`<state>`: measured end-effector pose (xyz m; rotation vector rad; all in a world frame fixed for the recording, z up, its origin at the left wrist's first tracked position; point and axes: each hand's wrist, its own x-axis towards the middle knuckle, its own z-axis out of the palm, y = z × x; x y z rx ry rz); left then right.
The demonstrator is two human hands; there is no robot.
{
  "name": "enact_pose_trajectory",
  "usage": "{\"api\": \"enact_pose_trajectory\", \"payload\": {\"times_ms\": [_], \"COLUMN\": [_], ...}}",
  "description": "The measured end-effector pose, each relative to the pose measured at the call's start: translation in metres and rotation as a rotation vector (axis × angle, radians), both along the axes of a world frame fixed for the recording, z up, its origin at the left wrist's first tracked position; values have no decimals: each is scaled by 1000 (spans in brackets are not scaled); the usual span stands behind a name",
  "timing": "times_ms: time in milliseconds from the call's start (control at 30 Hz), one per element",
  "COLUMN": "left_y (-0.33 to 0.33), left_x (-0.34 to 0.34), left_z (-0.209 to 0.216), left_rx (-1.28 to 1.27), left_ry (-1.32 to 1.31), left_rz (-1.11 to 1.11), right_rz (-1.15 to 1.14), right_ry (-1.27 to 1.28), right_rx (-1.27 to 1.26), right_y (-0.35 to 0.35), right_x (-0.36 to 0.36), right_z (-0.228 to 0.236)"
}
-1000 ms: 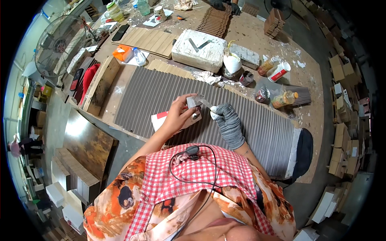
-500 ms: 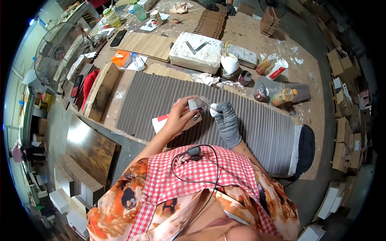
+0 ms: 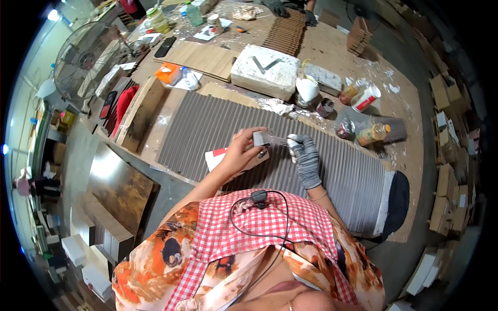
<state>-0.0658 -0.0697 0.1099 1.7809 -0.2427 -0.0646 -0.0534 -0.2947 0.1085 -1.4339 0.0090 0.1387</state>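
Observation:
My bare left hand (image 3: 243, 150) is closed on a small pale-grey flat piece (image 3: 259, 138), pinched between thumb and fingers. A thin, blurred strip stretches from it toward my right hand (image 3: 305, 159), which wears a grey knit glove with whitish fingertips. The right fingers are pressed together at the strip's end; what they hold is too small to make out. Under my left hand is a white and red container (image 3: 214, 158), partly hidden by the wrist. Both hands are above a wide grey ribbed panel (image 3: 342, 179) lying across the table.
Behind the panel stand a white block with a dark mark (image 3: 265, 71), a white-topped jar (image 3: 308, 90), a red and white cup (image 3: 366, 98) and a yellow-capped bottle (image 3: 373, 134). A wooden beam (image 3: 139, 116) lies left. Another person's gloved hand (image 3: 275, 7) is at the far side.
The whole view has shifted slightly, with the table's things now lower and to the right. My left hand has turned the pale-grey piece a little; my right fingers have moved slightly away from it.

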Motion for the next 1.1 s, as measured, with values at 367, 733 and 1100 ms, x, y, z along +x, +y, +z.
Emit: {"api": "enact_pose_trajectory", "payload": {"times_ms": [367,733,1100], "left_y": [5,-1,1], "left_x": [-3,2,0], "left_z": [1,-7,-9], "left_rx": [59,-59,-164], "left_ry": [9,29,85], "left_rz": [8,72,30], "right_rz": [-16,190,131], "right_ry": [4,-652,-418], "right_rx": [-80,-412,-114], "right_y": [-4,-1,11], "right_x": [8,-21,-25], "right_z": [-17,-29,-31]}}
